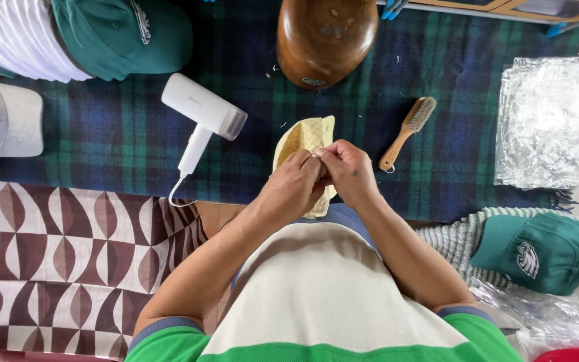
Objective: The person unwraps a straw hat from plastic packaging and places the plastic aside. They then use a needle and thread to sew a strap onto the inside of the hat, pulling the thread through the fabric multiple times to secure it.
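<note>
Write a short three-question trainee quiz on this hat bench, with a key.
1. True or false: both hands meet on the pale yellow cap piece.
2. Which lies nearest that piece on the person's left? A) white handheld steamer B) wooden brush C) clear plastic bags
3. Fill in: the rounded brown block past the hands is made of ____.

Key
1. True; the fingers pinch it together over the plaid blanket.
2. A; the brush and the bags lie to the right.
3. Wood.
</note>
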